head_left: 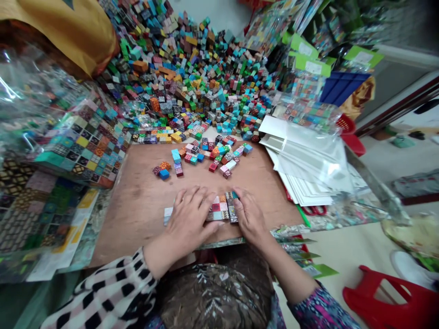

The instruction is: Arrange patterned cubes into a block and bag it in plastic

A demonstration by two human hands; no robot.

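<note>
On the brown wooden board (137, 205), a row of small patterned cubes (215, 207) lies flat near the front edge. My left hand (192, 219) rests palm down over the left part of this row, its fingers stretched forward and the thumb apart; pale cubes show beyond its left side. At the row's right end my right hand (250, 214) holds a dark patterned strip of cubes (232, 208) between thumb and fingers, close against the other cubes. Behind the hands, loose short cube strips (214, 153) lie on the board's back part.
A big heap of coloured cubes (206, 68) rises behind the board. Wrapped cube blocks (85, 141) stand at the left. White cards and clear sleeves (305, 155) are stacked at the right, beside red scissors (315, 210) and a green pen (303, 216). A red stool (387, 297) stands lower right.
</note>
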